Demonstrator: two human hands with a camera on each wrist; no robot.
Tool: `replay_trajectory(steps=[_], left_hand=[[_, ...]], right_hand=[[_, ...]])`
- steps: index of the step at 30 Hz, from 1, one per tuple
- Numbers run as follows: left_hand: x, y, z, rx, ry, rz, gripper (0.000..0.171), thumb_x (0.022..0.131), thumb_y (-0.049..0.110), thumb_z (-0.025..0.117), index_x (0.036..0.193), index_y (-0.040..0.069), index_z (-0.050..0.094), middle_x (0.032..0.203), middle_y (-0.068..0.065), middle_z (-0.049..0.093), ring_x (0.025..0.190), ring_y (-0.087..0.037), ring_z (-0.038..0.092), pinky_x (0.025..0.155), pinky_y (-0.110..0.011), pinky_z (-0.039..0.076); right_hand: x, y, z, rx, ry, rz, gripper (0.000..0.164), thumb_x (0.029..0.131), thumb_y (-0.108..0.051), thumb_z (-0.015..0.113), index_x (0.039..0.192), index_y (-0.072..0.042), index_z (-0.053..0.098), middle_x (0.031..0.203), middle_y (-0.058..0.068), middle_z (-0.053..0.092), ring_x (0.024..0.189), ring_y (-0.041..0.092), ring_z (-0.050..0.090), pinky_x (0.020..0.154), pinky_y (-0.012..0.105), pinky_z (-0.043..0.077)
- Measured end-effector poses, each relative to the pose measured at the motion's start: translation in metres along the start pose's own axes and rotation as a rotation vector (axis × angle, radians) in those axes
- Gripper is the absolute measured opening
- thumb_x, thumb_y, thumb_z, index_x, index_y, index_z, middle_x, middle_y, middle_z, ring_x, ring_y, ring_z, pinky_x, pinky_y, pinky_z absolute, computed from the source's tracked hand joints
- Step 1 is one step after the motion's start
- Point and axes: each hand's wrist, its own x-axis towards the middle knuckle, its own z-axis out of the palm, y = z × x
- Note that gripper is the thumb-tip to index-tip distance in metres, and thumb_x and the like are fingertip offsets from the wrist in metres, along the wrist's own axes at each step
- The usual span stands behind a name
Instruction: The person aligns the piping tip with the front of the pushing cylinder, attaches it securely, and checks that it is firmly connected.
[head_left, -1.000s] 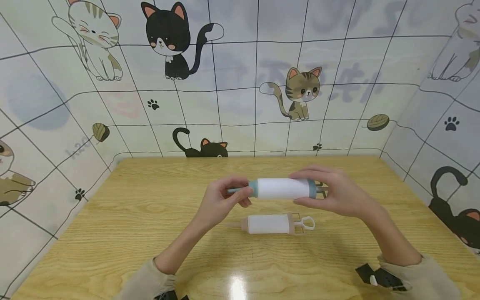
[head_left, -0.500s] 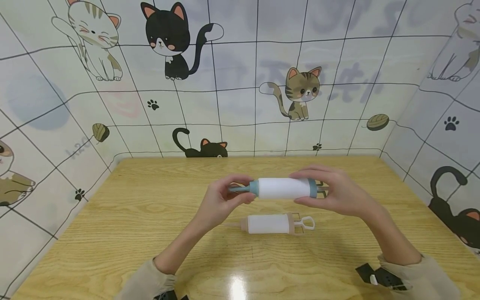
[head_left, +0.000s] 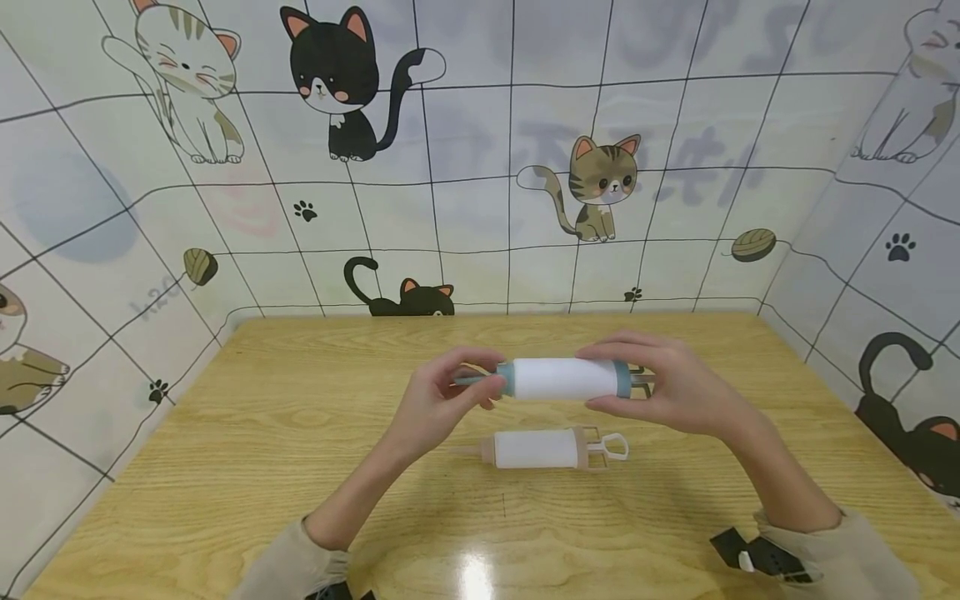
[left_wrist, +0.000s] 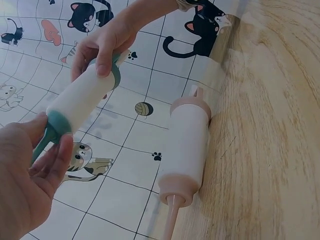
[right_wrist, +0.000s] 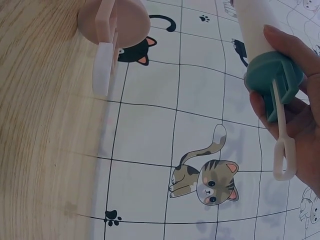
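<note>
Both hands hold a large teal-capped syringe (head_left: 564, 379) level above the table; it has a white barrel, a thin nozzle and a looped plunger. My left hand (head_left: 444, 393) pinches its teal collar (left_wrist: 59, 122) between thumb and fingers, with the nozzle (left_wrist: 42, 146) running back into the palm. At the other end, my right hand (head_left: 675, 385) grips the barrel near the teal end cap (right_wrist: 272, 72). The white plunger loop (right_wrist: 285, 159) sticks out beneath that palm. A second syringe (head_left: 536, 448), white with pinkish-beige ends, lies on the table just nearer the body.
A wood-grain table (head_left: 337, 467) spreads under both hands. White grid-lined sheeting (head_left: 480, 208) with cartoon cats stands along its back and both sides. The beige syringe's pale plunger loop (head_left: 617, 447) points right and its nozzle points left.
My left thumb drops below the teal collar half a second ago, then comes back up onto it. The syringe and right hand stay nearly in place; the beige syringe has not moved.
</note>
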Motion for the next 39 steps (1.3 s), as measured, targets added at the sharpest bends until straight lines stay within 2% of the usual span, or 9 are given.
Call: replay_trajectory(steps=[4, 9, 11, 17, 24, 29, 34, 39], left_hand=[[0.0012, -0.0006, -0.0011, 0.022, -0.010, -0.025, 0.022, 0.094, 0.001, 0.070, 0.116, -0.001, 0.066, 0.099, -0.017, 0.069, 0.074, -0.024, 0.070, 0.069, -0.039, 0.063], [0.0008, -0.0004, -0.0020, 0.025, -0.037, -0.028, 0.018, 0.095, 0.003, 0.070, 0.113, 0.000, 0.067, 0.097, -0.015, 0.071, 0.072, -0.032, 0.068, 0.067, -0.037, 0.062], [0.0010, -0.0002, -0.0021, 0.025, -0.042, -0.015, 0.021, 0.095, 0.001, 0.070, 0.115, 0.001, 0.067, 0.100, -0.014, 0.071, 0.075, -0.034, 0.067, 0.069, -0.037, 0.062], [0.0013, -0.0003, -0.0015, 0.034, -0.048, 0.032, 0.029, 0.091, -0.005, 0.072, 0.119, 0.001, 0.067, 0.108, -0.014, 0.069, 0.082, -0.028, 0.070, 0.073, -0.039, 0.063], [0.0005, -0.0005, -0.0012, 0.061, -0.047, 0.080, 0.036, 0.086, -0.007, 0.076, 0.119, 0.004, 0.068, 0.114, -0.012, 0.068, 0.091, -0.027, 0.072, 0.077, -0.039, 0.063], [0.0001, -0.0007, -0.0006, 0.038, -0.043, 0.108, 0.027, 0.092, -0.002, 0.072, 0.118, 0.004, 0.068, 0.111, -0.010, 0.067, 0.084, -0.027, 0.071, 0.075, -0.041, 0.063], [0.0007, -0.0017, -0.0008, 0.016, -0.033, 0.121, 0.024, 0.094, 0.001, 0.070, 0.117, 0.002, 0.067, 0.106, -0.013, 0.068, 0.079, -0.029, 0.069, 0.072, -0.041, 0.063], [0.0006, -0.0026, -0.0022, 0.016, -0.036, 0.081, 0.026, 0.095, -0.001, 0.069, 0.120, 0.001, 0.065, 0.102, -0.016, 0.068, 0.075, -0.036, 0.068, 0.069, -0.039, 0.063]], right_hand=[[-0.0002, -0.0003, 0.0001, -0.009, 0.006, -0.007, 0.053, 0.074, -0.009, 0.089, 0.124, -0.011, 0.070, 0.116, 0.005, 0.070, 0.090, 0.013, 0.064, 0.058, 0.025, 0.057], [0.0000, 0.0007, 0.0006, -0.016, 0.012, -0.016, 0.054, 0.073, -0.009, 0.090, 0.123, -0.010, 0.070, 0.115, 0.005, 0.070, 0.090, 0.014, 0.064, 0.059, 0.025, 0.057], [0.0002, 0.0010, 0.0008, -0.014, 0.014, -0.019, 0.054, 0.073, -0.009, 0.090, 0.123, -0.010, 0.070, 0.115, 0.005, 0.070, 0.090, 0.014, 0.064, 0.059, 0.025, 0.058], [0.0008, 0.0009, 0.0004, 0.002, 0.011, -0.021, 0.053, 0.073, -0.008, 0.089, 0.122, -0.010, 0.071, 0.115, 0.005, 0.070, 0.090, 0.013, 0.064, 0.060, 0.025, 0.057], [0.0006, 0.0010, 0.0004, 0.000, -0.001, -0.005, 0.052, 0.074, -0.010, 0.089, 0.123, -0.012, 0.070, 0.115, 0.004, 0.070, 0.090, 0.013, 0.063, 0.059, 0.024, 0.057], [-0.0002, 0.0012, 0.0009, 0.008, -0.003, 0.014, 0.052, 0.075, -0.010, 0.089, 0.123, -0.013, 0.070, 0.116, 0.004, 0.070, 0.088, 0.013, 0.063, 0.057, 0.023, 0.056], [0.0007, 0.0011, 0.0015, 0.014, 0.009, -0.015, 0.052, 0.075, -0.010, 0.089, 0.123, -0.013, 0.070, 0.115, 0.004, 0.070, 0.089, 0.013, 0.064, 0.059, 0.024, 0.057], [0.0011, 0.0004, 0.0019, 0.020, 0.021, -0.024, 0.053, 0.074, -0.008, 0.089, 0.123, -0.012, 0.071, 0.115, 0.004, 0.070, 0.091, 0.014, 0.064, 0.060, 0.025, 0.058]])
